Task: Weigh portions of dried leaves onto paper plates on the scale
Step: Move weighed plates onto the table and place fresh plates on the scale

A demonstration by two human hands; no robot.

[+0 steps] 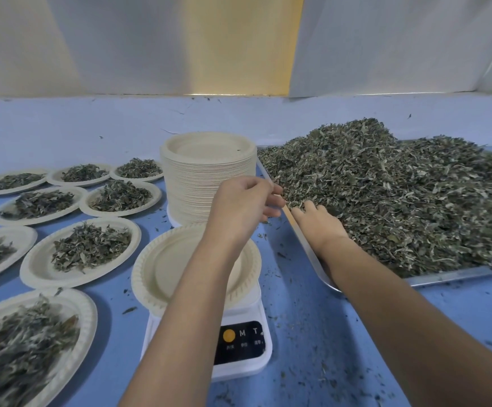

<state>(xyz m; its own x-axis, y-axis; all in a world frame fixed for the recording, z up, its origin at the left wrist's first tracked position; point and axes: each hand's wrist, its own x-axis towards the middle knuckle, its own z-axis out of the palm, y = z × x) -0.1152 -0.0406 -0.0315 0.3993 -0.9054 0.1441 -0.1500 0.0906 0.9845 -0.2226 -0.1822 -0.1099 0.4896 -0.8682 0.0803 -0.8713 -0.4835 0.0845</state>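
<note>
Blue tabletop (297, 318) is littered with crumbs; spillage is judged likely if dried leaves (400, 201) are carried loosely from the tray (444, 276) to the 1 empty plate (156, 268) on the scale (240, 343). The pile is heaped against the 2 hands: the right hand (319, 227) is dug into its near edge, grip indiscernible; the left hand (243, 205) is curled at the tray rim, contents unseen.

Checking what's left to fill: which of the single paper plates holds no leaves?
The paper plate sitting on the white scale, in front of the plate stack. It is bare; every single plate to its left carries a heap of dried leaves.
</note>
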